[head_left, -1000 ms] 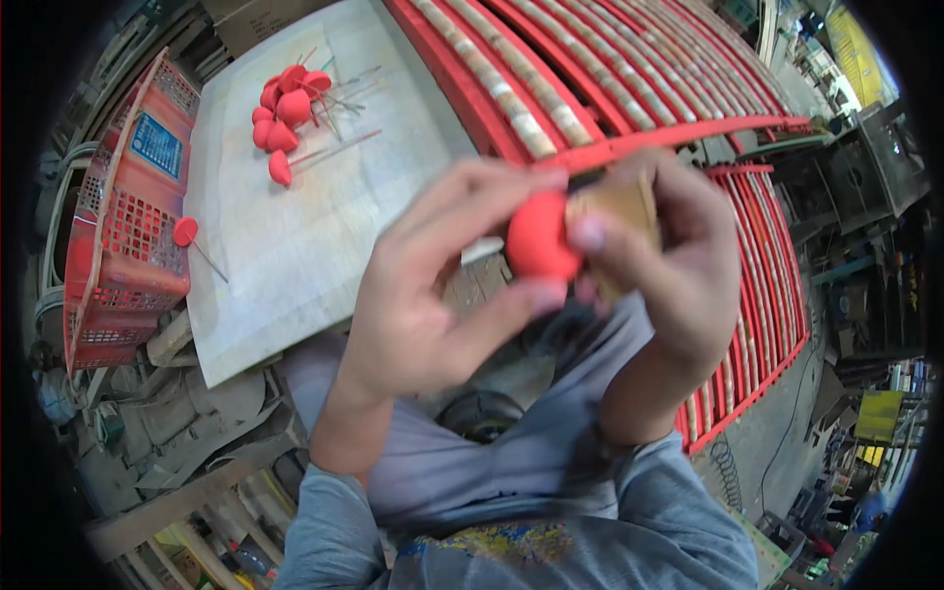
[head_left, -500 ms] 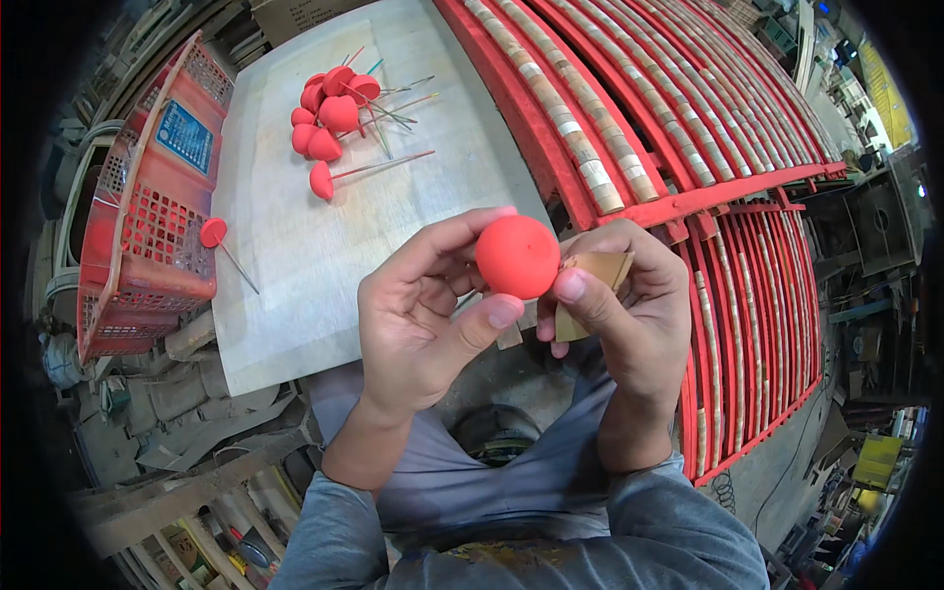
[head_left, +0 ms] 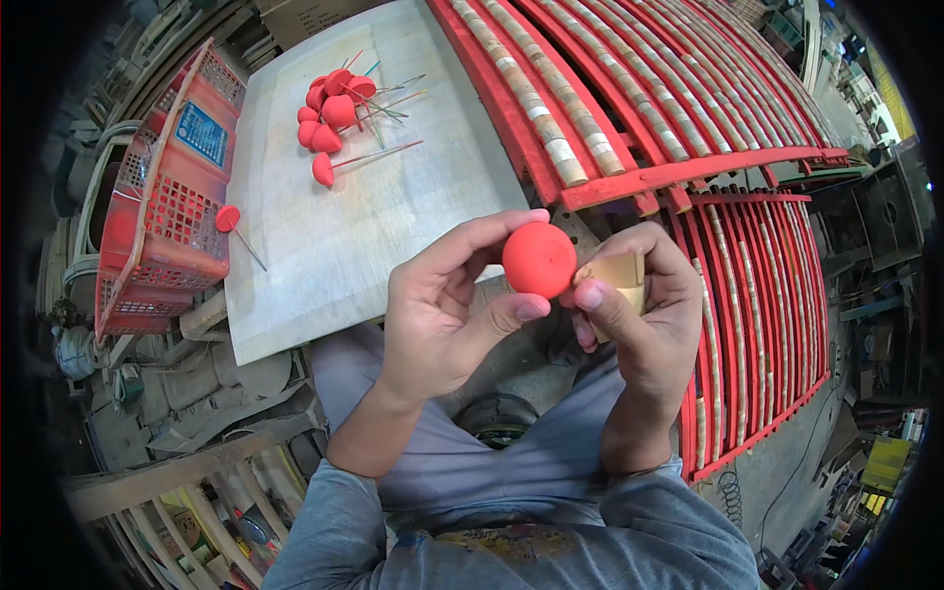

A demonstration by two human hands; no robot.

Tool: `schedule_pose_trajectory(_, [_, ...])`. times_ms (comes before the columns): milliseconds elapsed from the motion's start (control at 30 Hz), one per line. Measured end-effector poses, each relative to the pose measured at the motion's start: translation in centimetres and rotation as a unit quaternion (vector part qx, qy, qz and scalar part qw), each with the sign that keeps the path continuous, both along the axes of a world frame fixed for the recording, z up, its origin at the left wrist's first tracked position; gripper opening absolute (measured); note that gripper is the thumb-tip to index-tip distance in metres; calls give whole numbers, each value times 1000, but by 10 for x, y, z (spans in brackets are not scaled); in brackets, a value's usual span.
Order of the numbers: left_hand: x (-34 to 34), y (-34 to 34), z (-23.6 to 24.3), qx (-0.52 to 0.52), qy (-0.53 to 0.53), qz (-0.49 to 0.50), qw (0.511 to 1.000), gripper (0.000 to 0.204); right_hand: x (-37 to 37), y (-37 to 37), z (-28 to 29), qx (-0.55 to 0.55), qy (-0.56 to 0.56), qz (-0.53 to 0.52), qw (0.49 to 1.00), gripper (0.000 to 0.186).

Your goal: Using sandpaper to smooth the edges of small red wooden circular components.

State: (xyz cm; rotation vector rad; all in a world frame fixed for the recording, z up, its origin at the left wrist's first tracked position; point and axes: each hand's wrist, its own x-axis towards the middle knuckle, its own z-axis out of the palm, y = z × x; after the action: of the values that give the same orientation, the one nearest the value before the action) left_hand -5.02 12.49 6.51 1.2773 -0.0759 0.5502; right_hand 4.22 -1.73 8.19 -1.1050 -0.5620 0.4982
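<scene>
Between the thumb and forefinger of my left hand (head_left: 442,324) is a red round piece (head_left: 539,254), a small dimple showing on its face. My right hand (head_left: 644,329) pinches a folded tan sheet, like sandpaper, (head_left: 618,273) just right of the red piece, almost touching it. On the pale board (head_left: 295,275) lies a pile of red rounded caps (head_left: 339,111) on thin sticks, a single one (head_left: 323,169) just in front of the pile and another (head_left: 228,218) by the left edge.
A red plastic crate (head_left: 177,226) stands left of the board. Red racks (head_left: 619,182) lined with wooden rods fill the upper and right side. A cardboard box (head_left: 295,15) is behind the board, a slatted wooden frame (head_left: 167,501) at lower left and a coiled hose (head_left: 730,494) at lower right.
A second ago my hands were higher and blurred, turning the red piece against the tan sheet. They have since lowered and steadied, the dimpled face now toward me, and shifted slightly right since half a second ago.
</scene>
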Motion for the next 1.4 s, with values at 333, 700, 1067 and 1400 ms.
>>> schedule_pose_trajectory(333, [-3,-23,3,158,4,98,983,53,-1,-25,-6,50,-65,-23,996,11])
schedule_pose_trajectory(700, [14,-33,-7,299,-17,128,946,65,4,-44,-8,-16,14,5,1000,16])
schedule_pose_trajectory(1067, [23,-34,-13,534,-110,227,807,56,11,-46,-17,-36,-27,0,999,19])
schedule_pose_trajectory(1400, [15,-27,-10,566,-48,177,804,46,8,-34,-34,2,-217,-78,973,20])
